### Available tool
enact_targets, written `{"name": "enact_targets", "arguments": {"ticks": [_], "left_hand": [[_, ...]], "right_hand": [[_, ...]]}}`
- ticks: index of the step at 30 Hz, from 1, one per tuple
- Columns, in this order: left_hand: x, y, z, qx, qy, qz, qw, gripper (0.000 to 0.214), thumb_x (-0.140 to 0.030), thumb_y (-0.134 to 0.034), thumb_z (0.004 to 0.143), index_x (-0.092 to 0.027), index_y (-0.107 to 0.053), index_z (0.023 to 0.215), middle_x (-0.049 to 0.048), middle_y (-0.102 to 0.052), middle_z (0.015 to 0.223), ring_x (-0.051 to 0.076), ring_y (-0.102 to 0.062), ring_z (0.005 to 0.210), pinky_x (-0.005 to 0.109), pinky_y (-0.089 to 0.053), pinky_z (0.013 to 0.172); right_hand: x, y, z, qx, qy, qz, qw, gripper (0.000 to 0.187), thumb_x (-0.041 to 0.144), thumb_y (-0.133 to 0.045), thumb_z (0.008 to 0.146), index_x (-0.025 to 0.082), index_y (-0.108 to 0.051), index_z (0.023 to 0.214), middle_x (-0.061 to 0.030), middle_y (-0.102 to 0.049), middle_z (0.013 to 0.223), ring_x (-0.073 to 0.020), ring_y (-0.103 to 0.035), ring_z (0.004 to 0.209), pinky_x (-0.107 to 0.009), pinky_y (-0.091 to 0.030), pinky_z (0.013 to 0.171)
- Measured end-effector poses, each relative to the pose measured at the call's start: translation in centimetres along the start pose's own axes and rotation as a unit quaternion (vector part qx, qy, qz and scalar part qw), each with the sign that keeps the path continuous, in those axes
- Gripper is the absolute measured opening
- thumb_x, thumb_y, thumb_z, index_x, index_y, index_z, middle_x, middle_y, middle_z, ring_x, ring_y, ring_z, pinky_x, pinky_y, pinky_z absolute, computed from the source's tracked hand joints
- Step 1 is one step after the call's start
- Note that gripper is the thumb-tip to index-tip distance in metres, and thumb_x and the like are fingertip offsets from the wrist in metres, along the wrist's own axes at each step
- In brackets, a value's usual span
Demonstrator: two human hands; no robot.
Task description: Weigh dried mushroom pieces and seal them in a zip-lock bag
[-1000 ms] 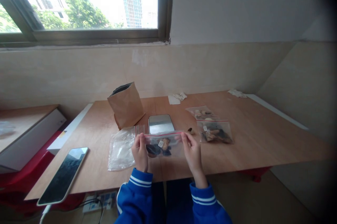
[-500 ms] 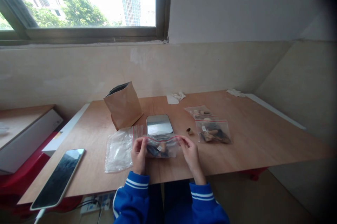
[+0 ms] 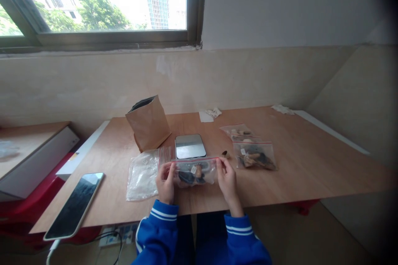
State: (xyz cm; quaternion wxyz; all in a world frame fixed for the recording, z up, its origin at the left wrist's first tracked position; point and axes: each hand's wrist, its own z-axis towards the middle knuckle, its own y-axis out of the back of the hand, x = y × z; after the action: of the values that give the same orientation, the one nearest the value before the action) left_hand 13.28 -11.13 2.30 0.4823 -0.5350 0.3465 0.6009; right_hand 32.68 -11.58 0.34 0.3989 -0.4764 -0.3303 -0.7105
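A clear zip bag [image 3: 183, 168] with a red seal line hangs between my hands above the table's near side. Dark and brown dried pieces and a small white label show inside it. My left hand [image 3: 166, 181] pinches its left top corner, and my right hand [image 3: 227, 178] pinches the right top corner. Just behind the bag lies a flat scale [image 3: 190, 146] with a shiny top. Flat clear bags [image 3: 143, 176] rest beside my left hand. To the right of the scale is a small brown dried piece [image 3: 225, 154].
Filled zip bags [image 3: 255, 156] lie to the right, partly overlapping. An open brown paper bag [image 3: 149, 126] stands at the back left. A phone [image 3: 74, 207] with a white cable lies at the left front edge. Crumpled tissue [image 3: 214, 112] sits near the wall.
The zip bag's top edge has gone from wavy to straight and taut. My right hand has shifted slightly right. The whole view has moved a little.
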Motion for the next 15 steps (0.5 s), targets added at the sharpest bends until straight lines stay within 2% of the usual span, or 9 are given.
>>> {"name": "enact_targets", "arguments": {"ticks": [7,15], "left_hand": [[0.27,0.31,0.11,0.002,-0.023,0.013,1.000,0.024,-0.041,-0.066,0.075,-0.017,-0.066,0.078,0.0019,-0.067,0.073,0.016,-0.062,0.073,0.026,-0.048,0.066],[0.52,0.24,0.43,-0.001,-0.019,-0.003,1.000,0.026,-0.042,-0.063,0.077,-0.017,-0.068,0.083,0.0023,-0.068,0.079,0.017,-0.062,0.080,0.028,-0.048,0.077]], "right_hand": [[-0.17,0.46,-0.20,-0.004,-0.004,-0.010,1.000,0.032,0.046,-0.049,0.088,0.017,-0.063,0.088,-0.0084,-0.070,0.086,-0.0210,-0.064,0.080,-0.033,-0.048,0.077],[0.71,0.42,0.01,0.047,-0.037,0.065,0.996,0.036,0.048,-0.045,0.089,0.017,-0.063,0.092,-0.0092,-0.070,0.090,-0.0211,-0.064,0.085,-0.034,-0.049,0.081]]}}
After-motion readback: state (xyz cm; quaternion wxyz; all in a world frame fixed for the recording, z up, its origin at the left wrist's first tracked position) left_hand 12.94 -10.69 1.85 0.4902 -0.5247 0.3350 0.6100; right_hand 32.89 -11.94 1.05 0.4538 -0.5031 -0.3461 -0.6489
